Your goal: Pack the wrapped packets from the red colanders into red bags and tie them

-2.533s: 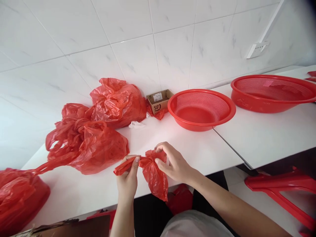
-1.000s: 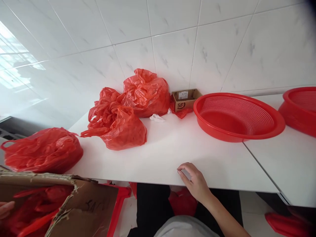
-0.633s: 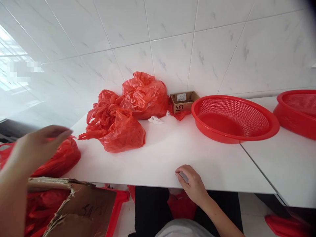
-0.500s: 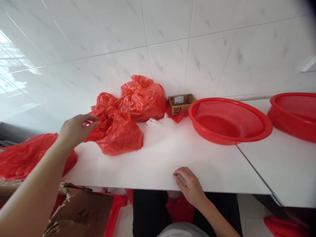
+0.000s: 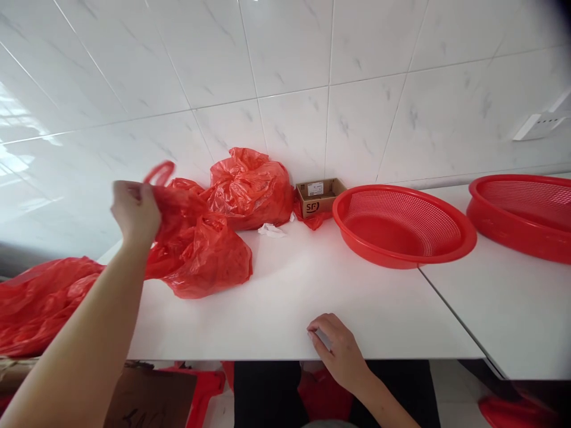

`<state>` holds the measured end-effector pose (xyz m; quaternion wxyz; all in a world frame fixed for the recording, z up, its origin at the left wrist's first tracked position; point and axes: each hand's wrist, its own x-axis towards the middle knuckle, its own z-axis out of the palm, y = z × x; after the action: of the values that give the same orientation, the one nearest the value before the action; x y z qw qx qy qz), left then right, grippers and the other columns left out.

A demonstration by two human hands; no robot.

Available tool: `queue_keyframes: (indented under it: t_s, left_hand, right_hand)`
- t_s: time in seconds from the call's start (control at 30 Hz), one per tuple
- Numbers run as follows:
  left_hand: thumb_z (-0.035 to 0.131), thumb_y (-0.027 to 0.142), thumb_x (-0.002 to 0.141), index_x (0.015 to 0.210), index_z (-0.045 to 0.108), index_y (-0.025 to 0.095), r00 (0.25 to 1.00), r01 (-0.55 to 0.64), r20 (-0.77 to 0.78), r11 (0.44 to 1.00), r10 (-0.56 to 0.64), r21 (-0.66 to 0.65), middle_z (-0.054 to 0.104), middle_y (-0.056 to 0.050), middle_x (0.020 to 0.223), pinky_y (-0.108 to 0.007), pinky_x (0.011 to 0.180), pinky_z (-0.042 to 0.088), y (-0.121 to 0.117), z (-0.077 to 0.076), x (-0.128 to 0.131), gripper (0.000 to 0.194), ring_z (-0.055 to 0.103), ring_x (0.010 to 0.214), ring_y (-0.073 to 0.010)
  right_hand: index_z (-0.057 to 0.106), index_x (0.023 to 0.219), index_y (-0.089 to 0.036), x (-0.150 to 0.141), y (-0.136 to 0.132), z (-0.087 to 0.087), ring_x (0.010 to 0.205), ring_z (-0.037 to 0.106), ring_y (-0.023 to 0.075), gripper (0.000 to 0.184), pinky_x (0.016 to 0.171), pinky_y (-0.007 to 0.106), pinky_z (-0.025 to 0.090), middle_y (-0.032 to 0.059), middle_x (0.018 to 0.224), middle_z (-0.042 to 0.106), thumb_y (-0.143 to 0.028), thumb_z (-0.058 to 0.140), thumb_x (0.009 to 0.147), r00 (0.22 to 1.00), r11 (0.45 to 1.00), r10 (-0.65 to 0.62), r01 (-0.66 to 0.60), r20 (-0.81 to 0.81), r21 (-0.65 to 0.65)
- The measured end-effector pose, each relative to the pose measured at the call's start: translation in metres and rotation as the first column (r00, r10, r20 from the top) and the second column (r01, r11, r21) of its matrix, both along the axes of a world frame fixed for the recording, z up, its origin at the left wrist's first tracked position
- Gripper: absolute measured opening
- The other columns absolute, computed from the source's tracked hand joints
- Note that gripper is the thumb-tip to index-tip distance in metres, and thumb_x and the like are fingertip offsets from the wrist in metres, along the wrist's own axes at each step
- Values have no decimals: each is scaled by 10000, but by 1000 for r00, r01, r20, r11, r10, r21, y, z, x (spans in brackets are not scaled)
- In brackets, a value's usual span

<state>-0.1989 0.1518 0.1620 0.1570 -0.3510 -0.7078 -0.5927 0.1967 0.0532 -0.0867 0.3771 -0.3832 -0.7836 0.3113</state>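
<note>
My left hand (image 5: 136, 214) is raised at the left with its fingers closed on a bunched red plastic bag (image 5: 172, 208), one loop sticking up beside it. This red plastic hangs over the pile, and I cannot tell whether it is part of the knotted full bag (image 5: 209, 261) underneath. Near the table's front edge, my right hand (image 5: 336, 351) is curled, thumb and fingertips together, and nothing shows in it. Behind stands another full red bag (image 5: 250, 187). A third red bag (image 5: 49, 297) lies at the far left, partly covered by my left forearm.
A small SF cardboard box (image 5: 319, 199) stands by the wall, with crumpled white tissue (image 5: 271, 230) nearby. Two red perforated basins (image 5: 404, 226) (image 5: 526, 217) are on the white table (image 5: 276, 315) to the right. Below its left edge is a large cardboard box (image 5: 147, 395).
The small red bag once between both hands is out of sight. My left hand went to the large carton, then rose to the bags and gripped red plastic. My right hand stays curled by the edge.
</note>
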Motion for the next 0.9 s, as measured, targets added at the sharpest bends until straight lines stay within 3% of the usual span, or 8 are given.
queue_keyframes:
  t_s: [0.13, 0.27, 0.37, 0.47, 0.6, 0.73, 0.83, 0.9]
  left_hand:
    - [388, 109, 959, 824, 396, 184, 988, 41, 130, 961, -79, 274, 493, 102, 594, -237, 729, 453, -13, 20, 20, 155, 574, 625, -70]
    - [488, 170, 913, 872, 460, 186, 899, 260, 221, 866, -379, 426, 573, 69, 658, -183, 579, 433, -39, 1, 79, 53, 518, 581, -75]
    - [622, 234, 846, 842, 541, 184, 749, 426, 327, 796, -576, 429, 607, 34, 771, -181, 605, 454, -56, -43, 138, 95, 533, 639, -78]
    - [629, 312, 851, 756, 544, 192, 589, 554, 472, 753, -655, 354, 569, 23, 706, -186, 518, 420, -66, -101, 197, 175, 485, 557, -85]
    - [636, 403, 852, 806, 571, 195, 428, 680, 586, 672, -688, 292, 594, -2, 749, -233, 622, 486, -72, -173, 249, 222, 553, 648, -123]
    - [640, 480, 834, 870, 574, 198, 436, 659, 625, 702, -648, 269, 601, -3, 786, -254, 673, 494, -68, -213, 242, 291, 575, 682, -131]
    - [628, 505, 829, 895, 558, 205, 536, 583, 601, 775, -592, 244, 599, 1, 806, -257, 672, 488, -62, -218, 214, 315, 582, 689, -132]
    - [595, 499, 857, 914, 549, 208, 633, 524, 543, 822, -552, 225, 591, 1, 821, -257, 685, 481, -59, -213, 198, 300, 580, 709, -133]
  right_hand:
    - [607, 880, -232, 0, 0, 0, 807, 617, 209, 186, 712, 385, 544, 53, 865, 660, -252, 441, 959, 1000, 999, 6, -6, -16, -52]
    - [619, 998, -228, 0, 6, 8, 931, 638, 220, 211, 849, 410, 537, 72, 979, 674, -387, 485, 960, 984, 950, -21, -36, -177, -310]
    - [491, 1289, -248, -7, 13, 28, 1000, 647, 213, 443, 867, 403, 553, 114, 1211, 618, -502, 528, 927, 913, 879, -49, -154, -406, -452]
    - [293, 1456, -314, -20, 21, 53, 1063, 647, 223, 691, 828, 403, 577, 136, 1417, 479, -583, 562, 879, 825, 861, -40, -259, -564, -439]
    - [553, 1243, -241, -31, 34, 59, 1119, 629, 256, 513, 958, 428, 520, 109, 1228, 636, -581, 589, 861, 823, 867, 35, -306, -566, -392]
    - [614, 1085, -199, -22, 51, 36, 882, 664, 214, 390, 785, 338, 542, 66, 966, 687, -521, 607, 865, 831, 876, -122, -167, -543, -452]
    - [614, 1007, -180, -6, 65, 24, 647, 585, 150, 382, 575, 257, 474, 15, 761, 628, -511, 659, 822, 781, 861, -307, -16, -544, -509]
    - [605, 965, -172, 5, 71, 21, 613, 553, 138, 387, 537, 245, 446, 5, 729, 598, -519, 671, 807, 739, 853, -387, 59, -552, -518]
